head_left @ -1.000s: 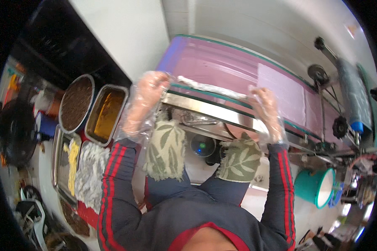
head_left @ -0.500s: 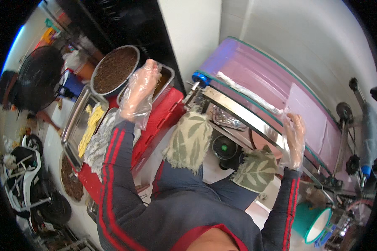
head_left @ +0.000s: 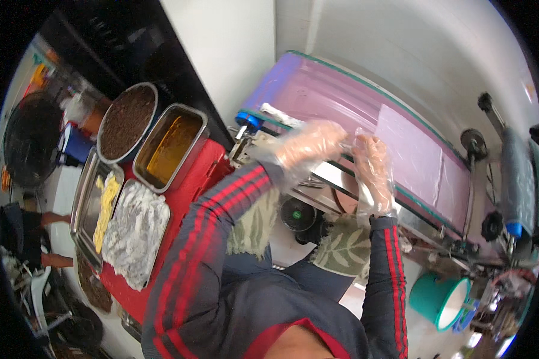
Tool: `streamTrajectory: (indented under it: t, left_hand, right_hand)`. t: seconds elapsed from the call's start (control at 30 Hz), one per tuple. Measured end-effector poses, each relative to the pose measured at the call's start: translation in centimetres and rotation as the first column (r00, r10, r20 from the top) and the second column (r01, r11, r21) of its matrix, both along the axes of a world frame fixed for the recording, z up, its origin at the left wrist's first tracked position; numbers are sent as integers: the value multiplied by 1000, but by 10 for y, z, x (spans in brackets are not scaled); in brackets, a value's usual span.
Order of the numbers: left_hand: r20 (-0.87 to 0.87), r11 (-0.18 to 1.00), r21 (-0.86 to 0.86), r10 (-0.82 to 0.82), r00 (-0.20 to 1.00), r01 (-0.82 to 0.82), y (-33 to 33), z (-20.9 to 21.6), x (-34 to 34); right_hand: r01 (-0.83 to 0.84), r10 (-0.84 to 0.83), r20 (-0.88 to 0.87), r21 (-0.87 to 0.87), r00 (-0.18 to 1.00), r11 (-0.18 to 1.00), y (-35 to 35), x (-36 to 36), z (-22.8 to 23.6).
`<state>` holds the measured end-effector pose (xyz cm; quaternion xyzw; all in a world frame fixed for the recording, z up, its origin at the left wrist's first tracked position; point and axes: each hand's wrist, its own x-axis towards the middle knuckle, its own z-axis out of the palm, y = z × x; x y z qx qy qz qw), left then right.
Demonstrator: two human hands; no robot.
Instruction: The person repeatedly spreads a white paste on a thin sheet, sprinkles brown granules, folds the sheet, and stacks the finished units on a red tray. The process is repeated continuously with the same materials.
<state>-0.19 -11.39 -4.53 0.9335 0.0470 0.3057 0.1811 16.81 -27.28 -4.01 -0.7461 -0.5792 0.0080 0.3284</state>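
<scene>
Both my hands wear clear plastic gloves and are close together at the near edge of a pink belt point(head_left: 317, 84). Over the belt edge my left hand point(head_left: 314, 143) reaches rightward, fingers stretched out and somewhat blurred, with nothing visible in it. It covers part of a thin white dough-like strip point(head_left: 278, 115), whose left end shows on the belt. My right hand point(head_left: 372, 164) is upright beside the left fingertips, its fingers curled; whatever they may hold is hidden. A pale flat sheet point(head_left: 410, 140) lies on the belt beyond it.
To the left, a red crate point(head_left: 194, 170) carries a metal pan of yellow-brown liquid point(head_left: 176, 146), a white dough-like mass point(head_left: 139, 230) and a tray point(head_left: 90, 197) with a yellow strip. A bowl of dark brown crumbly filling point(head_left: 126, 122) stands behind. A green bucket point(head_left: 428, 299) is at lower right.
My left hand has swung right from above the metal pan to the belt, uncovering the pan. My right hand stays by the belt edge, now beside it. The view has shifted, and a person's arms show at far left.
</scene>
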Motion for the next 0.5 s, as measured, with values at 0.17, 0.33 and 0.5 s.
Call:
streamTrajectory:
  t: [0.17, 0.33, 0.5]
  left_hand:
    - [-385, 968, 93, 250, 889, -232, 71, 49, -88]
    - [-325, 968, 140, 246, 913, -211, 34, 74, -121]
    - [88, 809, -586, 129, 988, -54, -33, 96, -229]
  right_hand:
    - [-112, 145, 123, -242, 982, 964, 30, 7, -23]
    - [-189, 207, 84, -182, 975, 965, 32, 7, 1]
    - [-310, 288, -152, -150, 946, 939, 39, -64, 73]
